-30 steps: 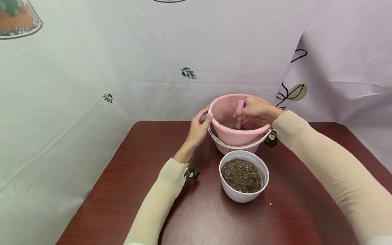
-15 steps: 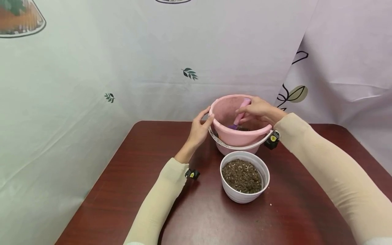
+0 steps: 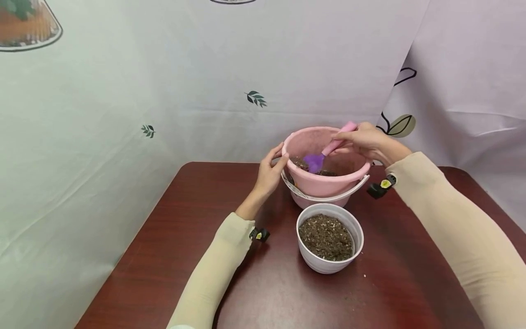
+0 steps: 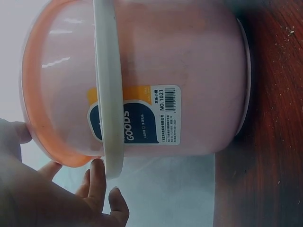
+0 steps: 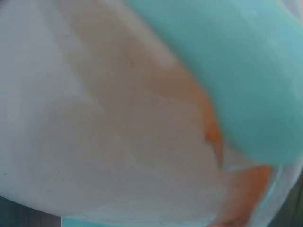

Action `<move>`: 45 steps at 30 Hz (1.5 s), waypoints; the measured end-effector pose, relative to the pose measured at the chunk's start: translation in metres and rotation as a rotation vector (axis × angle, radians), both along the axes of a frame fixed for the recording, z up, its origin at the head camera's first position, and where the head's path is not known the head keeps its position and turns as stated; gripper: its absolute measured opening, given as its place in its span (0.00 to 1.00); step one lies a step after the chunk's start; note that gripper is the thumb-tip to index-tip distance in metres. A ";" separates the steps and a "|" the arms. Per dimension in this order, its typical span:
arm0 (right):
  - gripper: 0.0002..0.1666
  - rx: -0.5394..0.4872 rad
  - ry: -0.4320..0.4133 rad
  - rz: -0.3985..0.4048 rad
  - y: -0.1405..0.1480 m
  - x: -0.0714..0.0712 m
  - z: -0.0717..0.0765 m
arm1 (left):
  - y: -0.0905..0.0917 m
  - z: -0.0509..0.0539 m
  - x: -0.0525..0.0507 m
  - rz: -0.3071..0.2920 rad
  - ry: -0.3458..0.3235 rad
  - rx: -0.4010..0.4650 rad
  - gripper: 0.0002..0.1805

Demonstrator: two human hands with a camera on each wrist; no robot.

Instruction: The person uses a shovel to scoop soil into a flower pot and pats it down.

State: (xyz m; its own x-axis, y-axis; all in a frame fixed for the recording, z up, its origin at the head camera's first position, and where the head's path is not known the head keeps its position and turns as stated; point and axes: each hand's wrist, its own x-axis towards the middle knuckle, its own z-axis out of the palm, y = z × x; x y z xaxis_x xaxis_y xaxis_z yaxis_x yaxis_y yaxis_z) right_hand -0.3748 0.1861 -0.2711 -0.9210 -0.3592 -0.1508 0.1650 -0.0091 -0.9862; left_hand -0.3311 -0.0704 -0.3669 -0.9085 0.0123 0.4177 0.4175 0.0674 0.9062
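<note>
A pink bucket (image 3: pixel 318 185) with a white handle stands toward the back of the table, dark soil (image 3: pixel 299 163) inside it. My left hand (image 3: pixel 267 176) holds the bucket's left rim with thumb and fingers; in the left wrist view, the bucket (image 4: pixel 208 56) shows a label on its side. Over the bucket's right side my right hand (image 3: pixel 367 139) grips the pink handle of a small trowel (image 3: pixel 314 162). The trowel's purple blade is inside the bucket, tilted down to the left. The right wrist view holds only a blurred close surface of the bucket (image 5: pixel 118 132).
In front of the bucket stands a white pot (image 3: pixel 324 267) with soil (image 3: pixel 326 237) inside. A few crumbs lie on the dark red table (image 3: pixel 197 219). Close behind the table hangs a pale patterned cloth (image 3: pixel 197 68).
My right hand has moved right and slightly up, tipping the trowel from near upright to a slant, so its purple blade now shows. The left hand stays at the rim.
</note>
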 end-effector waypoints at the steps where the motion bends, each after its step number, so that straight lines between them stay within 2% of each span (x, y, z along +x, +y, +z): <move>1: 0.12 -0.014 -0.010 -0.010 0.003 0.002 0.001 | 0.000 0.000 0.000 0.000 -0.002 -0.001 0.25; 6: 0.15 -0.086 -0.012 -0.017 0.023 0.011 0.003 | 0.004 0.000 0.000 -0.003 -0.017 -0.018 0.25; 11: 0.16 -0.211 0.043 0.087 0.047 0.019 0.000 | 0.006 0.000 -0.002 0.004 -0.025 -0.033 0.25; 14: 0.17 -0.283 0.063 0.112 0.057 0.025 -0.003 | 0.007 0.000 -0.003 0.002 -0.024 -0.033 0.25; 21: 0.14 -0.349 0.076 0.045 0.064 0.031 -0.013 | 0.009 0.000 -0.003 0.008 -0.022 -0.030 0.25; 25: 0.16 -0.400 0.142 0.073 0.065 0.032 -0.018 | 0.009 0.000 -0.003 0.003 -0.038 -0.013 0.26; 27: 0.16 -0.436 0.170 0.092 0.065 0.034 -0.019 | 0.008 0.001 -0.002 0.009 -0.059 0.022 0.27; 31: 0.17 -0.458 0.196 0.111 0.065 0.043 -0.016 | 0.004 0.005 0.010 0.065 -0.075 0.065 0.29; 33: 0.17 -0.456 0.193 0.117 0.067 0.051 -0.013 | 0.000 0.009 0.021 0.096 -0.050 0.040 0.29; 35: 0.18 -0.456 0.194 0.127 0.070 0.061 -0.009 | -0.002 0.013 0.035 0.093 -0.013 -0.011 0.28; 37: 0.19 -0.421 0.193 0.123 0.074 0.073 -0.004 | -0.004 0.013 0.052 0.049 0.022 -0.079 0.27; 39: 0.19 -0.374 0.191 0.117 0.078 0.085 -0.002 | -0.006 0.012 0.068 -0.046 0.037 -0.165 0.27; 42: 0.19 -0.287 0.158 0.096 0.083 0.103 -0.002 | -0.011 0.007 0.090 -0.223 -0.004 -0.358 0.30; 45: 0.19 -0.197 0.147 0.097 0.085 0.117 -0.007 | -0.015 0.004 0.102 -0.370 -0.080 -0.592 0.39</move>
